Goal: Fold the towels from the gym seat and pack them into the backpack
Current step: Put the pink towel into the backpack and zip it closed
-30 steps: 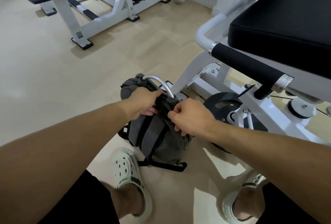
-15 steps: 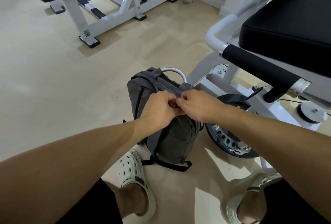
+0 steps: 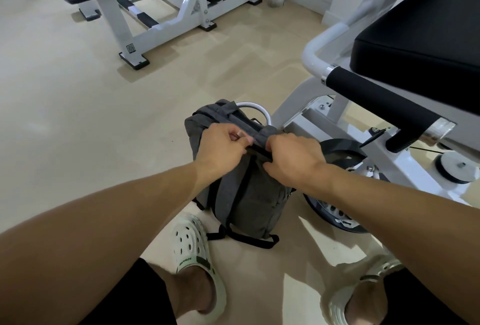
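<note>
Grey backpack point(image 3: 249, 195) stands upright on the floor point(image 3: 78, 130), against the white frame of the gym machine point(image 3: 306, 117), just ahead of the person's white clogs point(image 3: 194, 252). Left hand point(image 3: 220, 150): grip pinching the backpack's top edge. Right hand point(image 3: 293, 158): fingers curled over the same top edge, grasping it. Black padded seat point(image 3: 415, 47) stands above right. Second machine point(image 3: 161, 13) stands well apart.

Backpack point(image 3: 249, 195) on floor point(image 3: 78, 130), left of gym seat point(image 3: 420, 39).
</note>
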### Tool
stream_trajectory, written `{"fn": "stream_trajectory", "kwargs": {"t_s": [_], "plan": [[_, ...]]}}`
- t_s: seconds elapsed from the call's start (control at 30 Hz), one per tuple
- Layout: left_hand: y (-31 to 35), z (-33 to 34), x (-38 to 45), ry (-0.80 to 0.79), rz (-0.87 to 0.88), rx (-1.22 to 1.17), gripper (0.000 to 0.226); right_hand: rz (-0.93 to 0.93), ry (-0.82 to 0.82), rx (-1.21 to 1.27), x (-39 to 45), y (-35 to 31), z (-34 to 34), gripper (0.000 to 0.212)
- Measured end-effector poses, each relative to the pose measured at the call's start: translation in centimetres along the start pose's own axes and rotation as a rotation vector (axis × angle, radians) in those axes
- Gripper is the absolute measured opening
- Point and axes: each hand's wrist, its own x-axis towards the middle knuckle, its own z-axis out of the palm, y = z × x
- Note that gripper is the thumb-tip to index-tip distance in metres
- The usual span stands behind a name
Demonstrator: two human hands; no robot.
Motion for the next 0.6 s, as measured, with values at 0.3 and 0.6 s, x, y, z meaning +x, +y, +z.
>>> {"fn": "stream_trajectory", "kwargs": {"t_s": [0.3,0.6], "plan": [[-3.3,-5.3,4.5,0.176,-0.38,-0.214,0.013,0.013,-0.445,-0.389,-1.2,-0.7,-2.4,0.05],[0.5,-4.0,2.1,-0.208,-0.176,-0.206,0.017,-0.12,-0.002,-0.3,-0.7,-1.5,-2.5,0.039]]}}
